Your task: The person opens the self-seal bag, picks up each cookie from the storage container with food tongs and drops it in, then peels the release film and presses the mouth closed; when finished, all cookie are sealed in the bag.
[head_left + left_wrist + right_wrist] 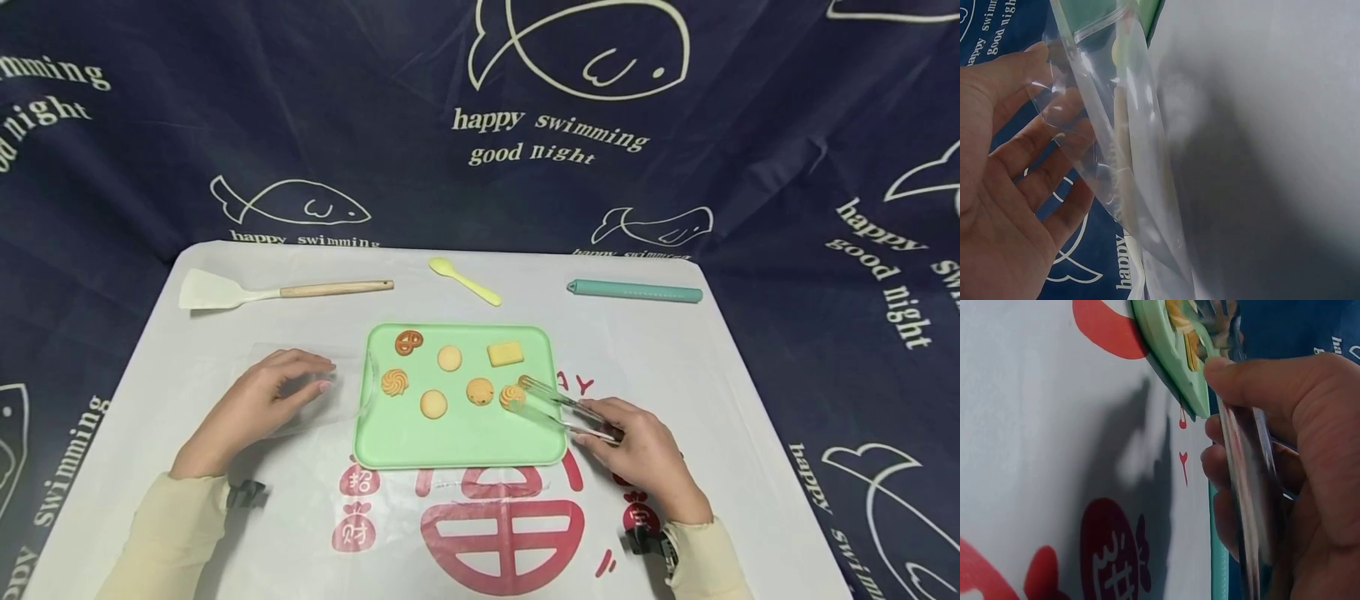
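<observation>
My left hand [273, 398] holds a clear plastic bag [1094, 119] between thumb and fingers, left of the tray. The bag's zip edge overlaps the left rim of the light green tray [457, 450]. On the right, my right hand [637, 442] grips metal tongs [1244, 481], their arms apart. The tong tips are over the tray's right side, on either side of a swirl cookie [512, 397]. A brown cookie is partly hidden behind the upper tip. Also on the tray are a pretzel [408, 342], another swirl cookie [394, 382], a rectangular biscuit [506, 353] and several round cookies [449, 358].
Along the table's back lie a white spatula with a wooden handle [336, 288], a yellow spoon [465, 282] and a teal stick-shaped thing [634, 290]. Red printing marks the white table cover [285, 533]. A dark blue fish-patterned curtain [420, 200] hangs behind.
</observation>
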### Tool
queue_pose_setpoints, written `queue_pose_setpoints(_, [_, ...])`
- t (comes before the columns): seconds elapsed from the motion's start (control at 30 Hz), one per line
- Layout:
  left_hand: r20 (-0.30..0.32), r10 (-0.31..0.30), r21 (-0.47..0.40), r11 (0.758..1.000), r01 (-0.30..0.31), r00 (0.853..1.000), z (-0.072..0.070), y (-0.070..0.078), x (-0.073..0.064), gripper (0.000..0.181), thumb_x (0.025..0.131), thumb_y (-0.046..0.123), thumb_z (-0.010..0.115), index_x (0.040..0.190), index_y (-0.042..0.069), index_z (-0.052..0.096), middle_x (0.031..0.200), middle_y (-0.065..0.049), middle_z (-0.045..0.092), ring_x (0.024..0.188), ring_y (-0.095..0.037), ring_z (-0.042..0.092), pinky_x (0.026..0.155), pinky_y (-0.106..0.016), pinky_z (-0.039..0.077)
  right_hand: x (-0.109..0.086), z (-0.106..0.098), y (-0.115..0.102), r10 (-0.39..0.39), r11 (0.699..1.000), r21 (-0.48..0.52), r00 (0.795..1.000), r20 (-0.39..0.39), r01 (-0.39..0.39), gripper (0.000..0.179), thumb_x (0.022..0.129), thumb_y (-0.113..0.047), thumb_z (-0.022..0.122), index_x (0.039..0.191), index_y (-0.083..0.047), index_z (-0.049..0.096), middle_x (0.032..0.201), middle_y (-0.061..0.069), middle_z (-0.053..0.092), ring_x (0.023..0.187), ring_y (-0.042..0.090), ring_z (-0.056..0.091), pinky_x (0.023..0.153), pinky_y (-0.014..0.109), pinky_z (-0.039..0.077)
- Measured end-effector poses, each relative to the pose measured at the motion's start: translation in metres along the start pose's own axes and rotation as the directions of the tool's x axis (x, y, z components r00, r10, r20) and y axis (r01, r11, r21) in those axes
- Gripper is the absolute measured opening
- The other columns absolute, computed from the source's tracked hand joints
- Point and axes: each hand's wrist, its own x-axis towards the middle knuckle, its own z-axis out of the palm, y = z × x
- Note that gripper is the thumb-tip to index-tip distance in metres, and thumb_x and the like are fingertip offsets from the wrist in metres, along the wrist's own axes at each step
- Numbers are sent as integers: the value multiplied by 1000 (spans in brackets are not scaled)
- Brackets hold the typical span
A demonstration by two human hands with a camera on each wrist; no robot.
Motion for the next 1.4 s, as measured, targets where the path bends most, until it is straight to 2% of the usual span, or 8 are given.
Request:
queue_pose_setpoints(0.1, [11,-24,-6,1000,24,1000,0,0,-1,18,93,16,77,110,12,77,118,1,69,115,-26,60,100,-51,46,0,1,0,-1,1000,-14,1000,8,1,54,79,-28,90,127,-16,71,117,-4,69,90,13,65,73,42,57])
queue_pose_setpoints(0.2, [20,-44,-9,999,44,999,0,1,-1,18,93,17,77,111,12,77,118,2,68,116,-26,60,101,-52,46,0,2,0,-6,1000,-25,1000,17,6,55,80,-30,90,129,-17,70,117,-6,69,91,12,65,74,43,57])
queue_pose_setpoints(0.43, [4,-7,-4,1000,7,1000,-1,1,-1,17,93,14,78,109,11,77,118,1,69,115,-26,61,100,-50,46,7,9,-3,-52,996,-74,998,36,55,48,85,-31,85,127,-14,71,112,-4,70,90,13,66,71,42,57])
queue_pose_setpoints(0.63, [19,-41,-4,999,41,999,-1,0,1,18,93,16,77,110,12,77,118,4,68,117,-24,61,102,-47,46,7,13,-6,-63,995,-74,998,-3,63,46,84,-26,85,125,-11,72,110,-2,71,91,16,67,71,44,57])
queue_pose_setpoints(0.93, [10,-18,-1,1000,18,1000,-1,-2,2,16,93,15,77,109,12,77,117,3,69,115,-25,62,100,-50,47,7,16,-3,-75,997,-24,995,-71,73,36,86,-23,83,118,-9,75,101,-4,71,82,12,63,66,41,56])
queue_pose_setpoints(1.07, [15,-20,-2,1000,20,1000,-1,-3,2,16,93,15,77,109,12,77,117,3,69,114,-26,62,100,-50,47,7,14,-2,-89,996,-27,992,-87,87,41,84,-24,85,120,-8,74,103,-4,71,82,12,63,65,40,55])
queue_pose_setpoints(1.23, [21,-37,-3,999,37,999,0,-3,2,17,93,16,77,110,13,77,117,4,69,115,-24,62,101,-49,47,13,8,-5,-91,996,-19,995,-36,90,54,81,-26,88,128,-9,69,108,0,68,80,15,60,63,37,53])
queue_pose_setpoints(1.4, [18,-32,-7,999,32,999,-1,-2,2,17,94,16,77,110,13,77,117,4,69,115,-25,62,100,-48,47,24,3,-7,-98,992,-69,994,56,102,60,81,-30,88,133,-11,67,115,1,66,90,18,63,70,44,57])
